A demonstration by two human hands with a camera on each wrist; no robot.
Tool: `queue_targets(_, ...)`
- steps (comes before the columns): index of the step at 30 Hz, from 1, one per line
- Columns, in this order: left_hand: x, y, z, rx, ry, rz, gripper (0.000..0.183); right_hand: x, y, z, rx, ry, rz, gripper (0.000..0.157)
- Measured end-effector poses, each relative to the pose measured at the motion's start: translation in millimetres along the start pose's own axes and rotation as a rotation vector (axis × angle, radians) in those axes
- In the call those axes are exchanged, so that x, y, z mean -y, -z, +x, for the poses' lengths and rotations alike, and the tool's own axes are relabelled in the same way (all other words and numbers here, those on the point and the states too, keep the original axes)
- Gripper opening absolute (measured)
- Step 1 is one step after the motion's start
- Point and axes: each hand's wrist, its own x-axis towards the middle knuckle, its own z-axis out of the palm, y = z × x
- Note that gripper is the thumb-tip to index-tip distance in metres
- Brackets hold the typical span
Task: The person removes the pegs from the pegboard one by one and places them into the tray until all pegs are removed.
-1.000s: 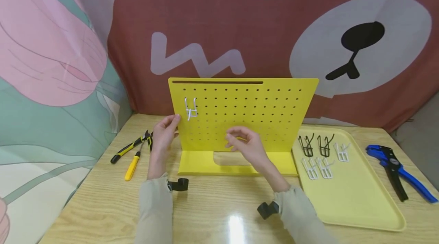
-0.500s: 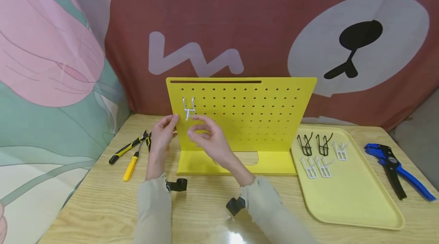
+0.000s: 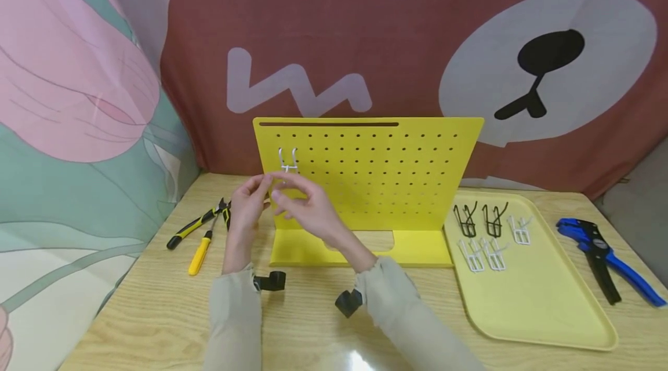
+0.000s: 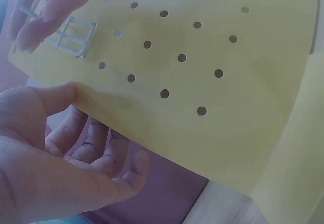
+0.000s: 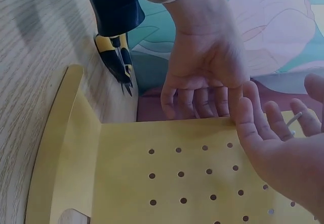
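Observation:
A yellow perforated pegboard (image 3: pixel 355 222) stands upright on the wooden table. Its left edge is pinched by my left hand (image 3: pixel 246 206), thumb in front and the other fingers curled behind, as the left wrist view shows. Near the board's upper left hangs a white wire hook (image 3: pixel 289 167), its lower part covered by my right hand (image 3: pixel 308 208) in the head view. The right fingers are loosely bent around the hook's prong, with a gap between thumb and index finger. Whether they touch the hook is unclear.
On the right, a pale yellow tray (image 3: pixel 543 301) carries black wire hooks (image 3: pixel 467 232) and several white ones (image 3: pixel 475 264). Beyond it lies a blue and black wire stripper (image 3: pixel 597 249). Pliers (image 3: pixel 190 230) and a yellow-handled screwdriver (image 3: pixel 199 256) lie at the left. A printed cloth hangs behind.
My right hand has moved left from the middle of the board to the white hook, overlapping its lower part. The left hand keeps its place on the board's edge.

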Motion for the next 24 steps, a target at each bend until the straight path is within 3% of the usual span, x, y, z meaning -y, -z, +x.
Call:
queue_targets(6, 0.6, -0.3, 0.7, -0.015, 0.007, -0.009, 0.037, -4.7, -1.5, 4.1, -0.026, 0.004, 0.0, 0.036)
queue_targets(17, -1.2, -1.9, 0.7, -0.011, 0.005, 0.011, 0.044, -5.3, -0.3, 4.6, -0.223, -0.013, -0.012, 0.029)
queue_targets(24, -1.6, -0.7, 0.5, -0.01, 0.017, 0.014, 0.045, -6.6, 0.7, 3.9, -0.212, 0.005, -0.051, 0.028)
